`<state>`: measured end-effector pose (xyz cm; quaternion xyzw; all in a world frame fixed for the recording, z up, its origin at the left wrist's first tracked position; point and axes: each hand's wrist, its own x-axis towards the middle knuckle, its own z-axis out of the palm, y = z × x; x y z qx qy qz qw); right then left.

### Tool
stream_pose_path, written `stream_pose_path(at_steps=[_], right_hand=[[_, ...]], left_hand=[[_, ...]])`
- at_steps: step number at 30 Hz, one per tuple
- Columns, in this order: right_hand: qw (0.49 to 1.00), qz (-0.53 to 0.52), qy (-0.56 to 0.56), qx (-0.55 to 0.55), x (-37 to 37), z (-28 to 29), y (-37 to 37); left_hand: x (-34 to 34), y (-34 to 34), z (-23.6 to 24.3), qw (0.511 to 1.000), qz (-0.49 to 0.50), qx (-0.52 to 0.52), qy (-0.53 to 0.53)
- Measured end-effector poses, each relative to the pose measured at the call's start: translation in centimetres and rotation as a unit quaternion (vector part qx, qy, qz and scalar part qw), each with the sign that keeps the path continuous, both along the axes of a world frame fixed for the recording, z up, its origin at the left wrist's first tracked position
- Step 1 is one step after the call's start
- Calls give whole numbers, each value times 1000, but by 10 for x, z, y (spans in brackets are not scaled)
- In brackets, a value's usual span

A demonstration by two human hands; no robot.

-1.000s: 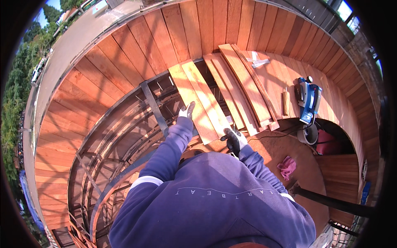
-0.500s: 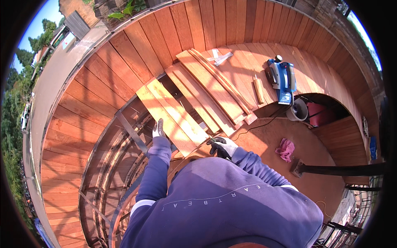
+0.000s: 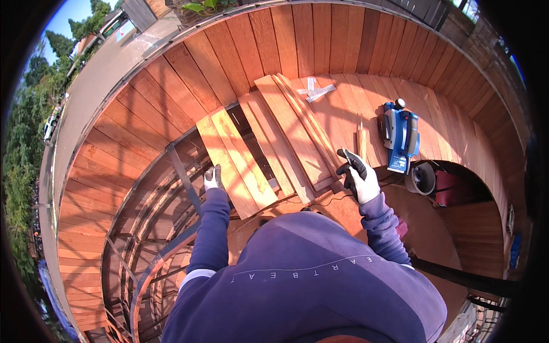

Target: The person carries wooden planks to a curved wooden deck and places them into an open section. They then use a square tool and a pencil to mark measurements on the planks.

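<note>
My gloved left hand (image 3: pixel 213 178) is at the outer edge of a pale wooden plank (image 3: pixel 225 166), its fingers bent over that edge. A second plank (image 3: pixel 245 158) lies alongside, both bridging the open frame of the curved bench. To the right, my gloved right hand (image 3: pixel 359 177) is raised with thumb and fingers apart and nothing between them. It is close to the near ends of several stacked loose boards (image 3: pixel 294 128) and below a slim, pointed wooden piece (image 3: pixel 361 142) whose kind is unclear. A blue hand-held power planer (image 3: pixel 398 137) lies on the bench slats beyond it.
Crossed pale strips (image 3: pixel 316 90) lie on the bench behind the boards. A grey bucket (image 3: pixel 421 178) stands beneath the bench at right. Bare metal framework (image 3: pixel 183 174) curves along my left. A black bar (image 3: pixel 463 277) reaches in from the right, and a pink cloth (image 3: pixel 401 227) is partly hidden behind my right arm.
My right hand has moved right and away from my body, from the planks' near ends to beside the loose boards, and its fingers have spread. My left hand stays at the plank edge.
</note>
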<state>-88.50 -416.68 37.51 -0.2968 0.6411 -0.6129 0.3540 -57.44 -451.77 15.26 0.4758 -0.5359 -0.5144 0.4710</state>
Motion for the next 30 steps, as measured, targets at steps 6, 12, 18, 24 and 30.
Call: stream_pose_path(at_steps=[6, 12, 18, 24, 30], right_hand=[[994, -42, 96, 41, -39, -1, -20], [857, -35, 502, 109, -116, -83, -69], [832, -49, 500, 233, -124, -90, -106], [812, -31, 518, 268, -112, -76, -97], [830, -49, 525, 181, -123, -99, -90]], left_hand=[[-31, 80, 106, 994, 39, -51, -92], [-12, 124, 94, 929, 54, -175, -321], [-16, 124, 98, 956, 67, -129, -254], [-12, 120, 88, 963, 73, -120, -230], [-6, 104, 61, 977, 74, -100, -172]])
